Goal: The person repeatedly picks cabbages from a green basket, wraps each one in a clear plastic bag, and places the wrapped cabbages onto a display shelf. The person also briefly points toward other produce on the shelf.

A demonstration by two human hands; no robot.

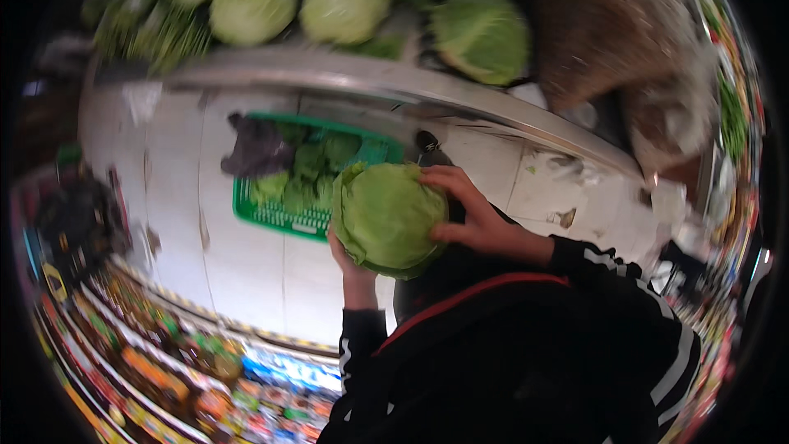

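A round green cabbage (pixel 389 216) with loose outer leaves is held in front of my body between both hands. My left hand (pixel 352 268) supports it from the lower left side, its fingers partly hidden behind the cabbage. From the right, my right hand (pixel 463 208) grips it with thumb and fingers spread on the leaves. Just beyond it on the left, a green plastic basket (pixel 283 226) stands low near the floor, with loose green leaves (pixel 311 166) inside. A crumpled dark purple-grey thing (pixel 256 149), unclear in kind, hangs over the basket's left corner.
Several cabbages (pixel 345 6) lie on a display counter with a metal edge (pixel 320 77). Leafy greens (pixel 151 31) are at its left, brown-filled plastic bags (pixel 607 31) at its right. Shelves of packaged goods (pixel 185 364) run along the lower left. Scraps lie on the tiled floor (pixel 246 271).
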